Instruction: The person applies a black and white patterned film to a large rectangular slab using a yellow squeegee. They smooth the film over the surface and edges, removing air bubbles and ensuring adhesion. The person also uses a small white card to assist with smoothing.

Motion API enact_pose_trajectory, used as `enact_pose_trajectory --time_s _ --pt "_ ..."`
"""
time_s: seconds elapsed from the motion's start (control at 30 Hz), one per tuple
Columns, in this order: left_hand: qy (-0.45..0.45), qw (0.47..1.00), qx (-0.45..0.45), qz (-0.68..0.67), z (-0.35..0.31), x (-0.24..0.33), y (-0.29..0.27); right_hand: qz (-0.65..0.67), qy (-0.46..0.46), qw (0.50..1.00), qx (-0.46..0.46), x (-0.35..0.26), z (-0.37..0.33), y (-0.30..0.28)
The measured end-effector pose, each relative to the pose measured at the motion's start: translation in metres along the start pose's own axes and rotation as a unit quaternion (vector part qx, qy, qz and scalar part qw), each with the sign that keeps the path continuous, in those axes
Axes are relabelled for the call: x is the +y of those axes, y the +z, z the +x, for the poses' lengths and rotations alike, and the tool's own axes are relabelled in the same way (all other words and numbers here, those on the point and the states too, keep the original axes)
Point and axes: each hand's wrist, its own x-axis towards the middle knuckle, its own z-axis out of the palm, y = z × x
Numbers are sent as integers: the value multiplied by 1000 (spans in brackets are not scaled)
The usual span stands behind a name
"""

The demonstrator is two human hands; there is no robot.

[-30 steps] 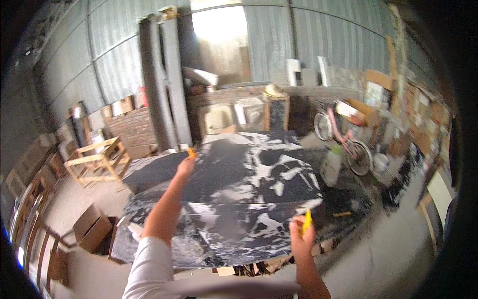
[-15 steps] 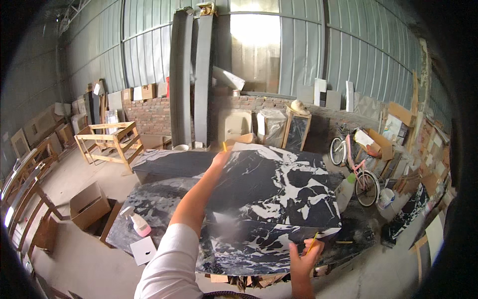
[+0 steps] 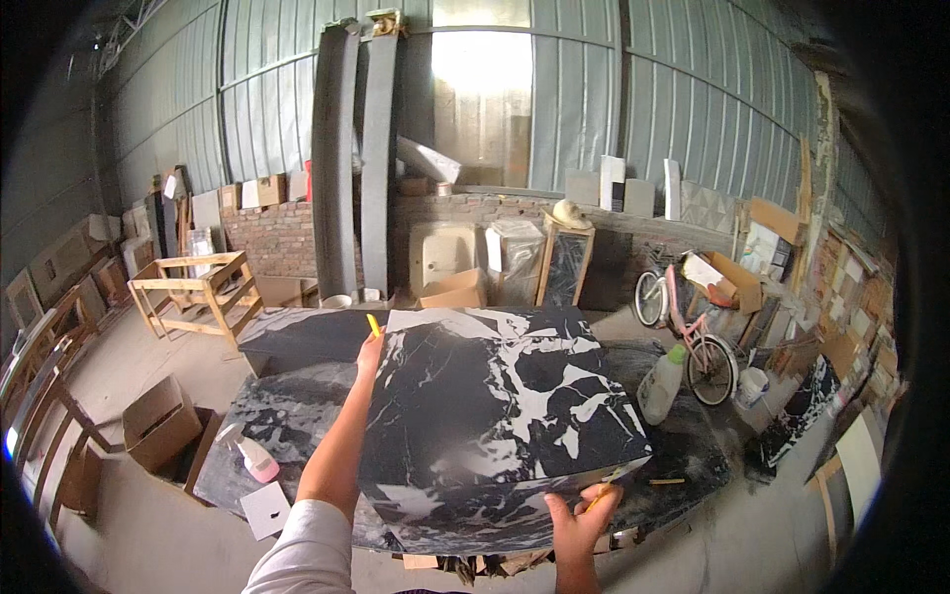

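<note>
A large black slab with white marbling lies on a dark stone-topped table, its near side showing a narrow front face. My left arm reaches across to the slab's far left corner. There my left hand is closed on a yellow stick-shaped tool, whose exact kind I cannot make out. At the near right corner, my right hand holds a slim yellow pencil with its thumb raised, by the front edge. Another thin yellow piece rests on the table beyond that corner.
Left on the table stand a spray bottle with pink liquid and a white square tile. A pale green-capped jug stands right of the slab. Around are cardboard boxes, a wooden frame and a pink bicycle.
The slab has shifted nearer to me and a little left, uncovering more of the jug. My left hand has come nearer with its far left corner. Both hands keep hold of their yellow tools.
</note>
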Motion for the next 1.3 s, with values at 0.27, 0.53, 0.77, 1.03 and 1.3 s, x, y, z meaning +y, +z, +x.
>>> enact_pose_trajectory --time_s 0.27,0.53,0.77,1.03,1.3 --pt "-101 959 188 -184 -166 133 -28 221 -29 975 -25 46 53 -2" --pt "-62 919 244 -304 -236 132 12 346 74 935 -21 72 152 1" --pt "-30 948 172 -265 -304 123 39 264 50 961 -57 85 176 -11" --pt "-64 923 71 -372 -325 137 20 108 -55 989 -89 73 205 -42" --pt "-63 936 0 -347 -334 124 3 -38 -137 941 -307 -66 92 -115"
